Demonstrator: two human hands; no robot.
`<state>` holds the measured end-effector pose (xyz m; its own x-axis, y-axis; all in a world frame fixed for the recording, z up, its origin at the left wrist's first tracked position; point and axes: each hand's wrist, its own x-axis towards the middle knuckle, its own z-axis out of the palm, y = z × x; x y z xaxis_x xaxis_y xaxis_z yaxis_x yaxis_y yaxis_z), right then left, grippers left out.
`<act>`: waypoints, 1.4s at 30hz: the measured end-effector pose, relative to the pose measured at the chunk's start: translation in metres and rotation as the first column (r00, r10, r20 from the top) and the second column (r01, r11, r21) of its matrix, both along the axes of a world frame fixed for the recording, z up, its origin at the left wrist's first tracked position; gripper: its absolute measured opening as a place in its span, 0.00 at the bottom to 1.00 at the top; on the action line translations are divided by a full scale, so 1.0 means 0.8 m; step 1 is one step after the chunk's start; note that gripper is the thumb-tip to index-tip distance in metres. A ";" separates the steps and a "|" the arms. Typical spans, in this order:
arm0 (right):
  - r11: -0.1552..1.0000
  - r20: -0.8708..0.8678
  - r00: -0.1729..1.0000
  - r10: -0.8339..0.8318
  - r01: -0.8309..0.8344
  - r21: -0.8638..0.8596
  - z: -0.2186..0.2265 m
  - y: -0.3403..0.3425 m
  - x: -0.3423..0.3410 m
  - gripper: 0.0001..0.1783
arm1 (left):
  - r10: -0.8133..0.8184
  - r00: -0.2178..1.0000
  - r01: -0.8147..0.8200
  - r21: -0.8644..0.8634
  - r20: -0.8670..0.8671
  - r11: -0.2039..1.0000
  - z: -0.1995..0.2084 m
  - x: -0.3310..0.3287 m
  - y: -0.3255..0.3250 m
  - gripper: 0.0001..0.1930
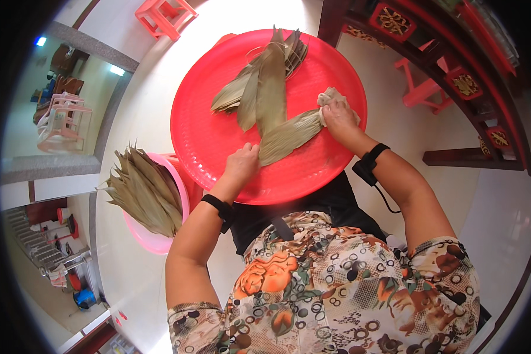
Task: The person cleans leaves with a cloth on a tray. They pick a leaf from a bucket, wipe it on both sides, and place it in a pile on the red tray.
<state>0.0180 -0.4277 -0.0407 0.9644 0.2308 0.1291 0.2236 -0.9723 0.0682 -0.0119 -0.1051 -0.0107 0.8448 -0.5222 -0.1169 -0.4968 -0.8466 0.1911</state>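
A long green-brown leaf (pixel 292 137) stretches between my two hands above the round red tray (pixel 203 76). My left hand (pixel 242 163) pinches one end of it near the tray's front edge. At the other end, my right hand (pixel 342 123) grips a pale crumpled cloth (pixel 331 96), which is wrapped against the leaf. Behind them, a pile of similar leaves (pixel 271 82) lies fanned on the tray, their narrow ends pointing away from me. To the left of the tray, a pink basin (pixel 153 241) holds a thick bunch of leaves (pixel 150 194).
A red plastic stool (pixel 162 16) stands beyond the tray at the upper left, and another stool (pixel 422 91) is at the right. Dark carved wooden furniture (pixel 448 71) curves along the right side. Through a doorway at the left are stacked chairs (pixel 65 121).
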 end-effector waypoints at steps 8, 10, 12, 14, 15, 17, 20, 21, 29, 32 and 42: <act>0.997 -0.003 1.000 -0.011 0.011 -0.076 0.005 0.003 0.000 0.08 | 0.028 1.000 -0.027 0.023 -0.011 0.999 -0.008 0.008 0.000 0.06; 0.997 -0.003 1.000 -0.002 0.002 -0.076 0.008 0.006 0.000 0.08 | 0.015 1.000 -0.014 0.054 -0.026 0.998 -0.012 0.010 0.002 0.05; 0.997 0.008 1.000 -0.010 0.010 -0.072 0.002 0.003 0.001 0.07 | 0.016 0.999 -0.014 0.058 -0.029 0.998 -0.013 0.013 -0.001 0.05; 0.998 0.019 1.000 -0.014 0.015 -0.065 -0.004 0.000 0.002 0.07 | 0.020 0.999 -0.017 0.065 -0.031 0.998 -0.011 0.014 -0.003 0.05; 0.998 0.036 0.999 0.002 0.000 -0.061 -0.006 -0.002 0.002 0.07 | 0.017 0.999 -0.015 0.062 -0.031 0.998 -0.009 0.013 -0.004 0.05; 0.998 0.054 0.998 0.018 -0.015 -0.057 -0.008 -0.003 0.003 0.07 | 0.015 0.999 -0.013 0.059 -0.031 0.998 -0.009 0.014 -0.004 0.05; 0.999 0.065 0.998 0.007 -0.004 -0.052 -0.006 0.001 0.003 0.07 | 0.010 1.000 -0.008 0.068 -0.023 0.998 -0.011 0.014 -0.004 0.05; 0.998 0.057 0.998 0.003 0.000 -0.059 -0.004 0.001 0.002 0.08 | -0.009 1.000 0.010 0.090 -0.009 0.996 -0.011 0.014 -0.006 0.04; 0.993 -0.037 0.998 -0.048 0.044 -0.111 0.008 0.007 0.002 0.10 | -0.026 1.000 0.025 0.076 0.018 0.997 -0.009 0.015 -0.006 0.08; 0.995 -0.056 0.997 -0.054 0.049 -0.090 0.006 0.006 0.002 0.10 | -0.050 0.999 0.051 0.080 -0.010 0.995 0.000 0.014 -0.005 0.14; 0.997 0.005 1.000 -0.027 0.027 -0.067 0.004 0.004 -0.001 0.09 | -0.165 0.986 0.160 0.130 0.033 0.979 -0.009 0.017 0.004 0.08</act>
<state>0.0175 -0.4242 -0.0378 0.9698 0.2131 0.1183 0.1969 -0.9712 0.1344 0.0016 -0.1018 -0.0179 0.7555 -0.6362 -0.1561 -0.6351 -0.7698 0.0634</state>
